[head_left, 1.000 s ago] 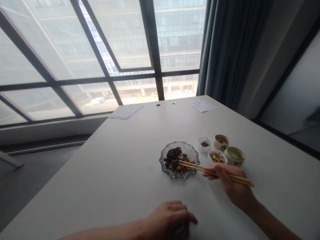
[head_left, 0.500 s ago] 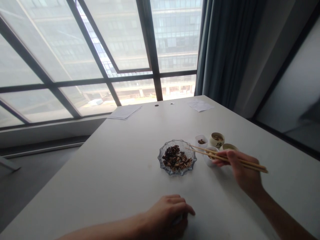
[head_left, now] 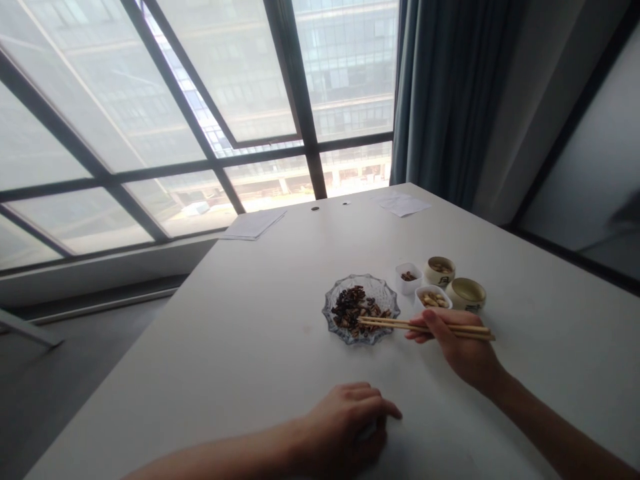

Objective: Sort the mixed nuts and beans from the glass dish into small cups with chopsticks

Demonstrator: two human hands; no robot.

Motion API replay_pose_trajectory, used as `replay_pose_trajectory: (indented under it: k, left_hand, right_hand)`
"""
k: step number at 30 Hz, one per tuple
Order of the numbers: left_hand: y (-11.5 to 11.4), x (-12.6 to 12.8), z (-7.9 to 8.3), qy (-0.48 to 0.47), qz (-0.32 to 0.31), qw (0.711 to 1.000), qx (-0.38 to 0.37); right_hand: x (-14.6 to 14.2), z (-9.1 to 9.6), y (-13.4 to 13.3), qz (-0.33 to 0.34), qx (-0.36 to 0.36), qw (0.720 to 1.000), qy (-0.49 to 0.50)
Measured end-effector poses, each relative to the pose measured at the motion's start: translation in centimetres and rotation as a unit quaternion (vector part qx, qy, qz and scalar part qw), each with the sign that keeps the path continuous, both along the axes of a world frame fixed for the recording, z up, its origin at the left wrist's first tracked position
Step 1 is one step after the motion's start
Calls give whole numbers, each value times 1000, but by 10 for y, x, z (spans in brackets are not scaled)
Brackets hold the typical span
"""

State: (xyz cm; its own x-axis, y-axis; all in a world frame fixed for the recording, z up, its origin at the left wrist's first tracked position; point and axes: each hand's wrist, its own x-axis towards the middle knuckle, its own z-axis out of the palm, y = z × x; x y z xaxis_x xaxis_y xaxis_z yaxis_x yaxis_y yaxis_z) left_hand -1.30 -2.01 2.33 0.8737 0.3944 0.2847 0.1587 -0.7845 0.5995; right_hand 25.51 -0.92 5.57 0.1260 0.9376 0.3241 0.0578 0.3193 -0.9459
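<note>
Over a glass dish (head_left: 381, 289), right hand's (head_left: 460, 350) grip clamped on chopsticks (head_left: 393, 325), left hand (head_left: 345, 423) curled, grip unclear

We are showing our body as two bare, slim forearms narrowing into bare wrists. Our left forearm (head_left: 215, 460) is ending in the left hand (head_left: 345, 427), nearer the front of the table (head_left: 200, 353), and our right forearm (head_left: 555, 433) is ending in the long-fingered right hand (head_left: 463, 353).
</note>
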Motion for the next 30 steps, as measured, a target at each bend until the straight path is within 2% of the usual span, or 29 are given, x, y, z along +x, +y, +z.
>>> replay_pose_trajectory:
  k: [3,7,10,13,16,19,22,25,30]
  left_hand:
    - [0,0,1,0,-4,1000,-2]
    - [1,0,2,7,-2,1000,-6]
    - [1,-1,1,12,-4,1000,-6]
    - [1,-1,1,23,-4,1000,-2]
    - [1,0,1,32,-8,999,-2]
    - [1,0,2,31,-10,999,-3]
    - [0,1,2,22,-6,1000,2]
    - [1,1,2,20,-7,1000,6]
    - [1,1,1,28,-8,1000,11]
  right_hand:
    - [8,8,2,-78,18,996,25]
    - [34,18,12,-224,58,972,26]
    - [51,18,20,-238,52,970,4]
    - [54,16,19,-236,62,970,-8]
    - [41,17,9,-177,61,982,-10]
    - [23,19,1,-34,42,996,-70]
    - [10,21,1,66,31,984,-163]
    - [4,19,5,83,16,978,-190]
    - [-2,10,5,69,9,988,-138]
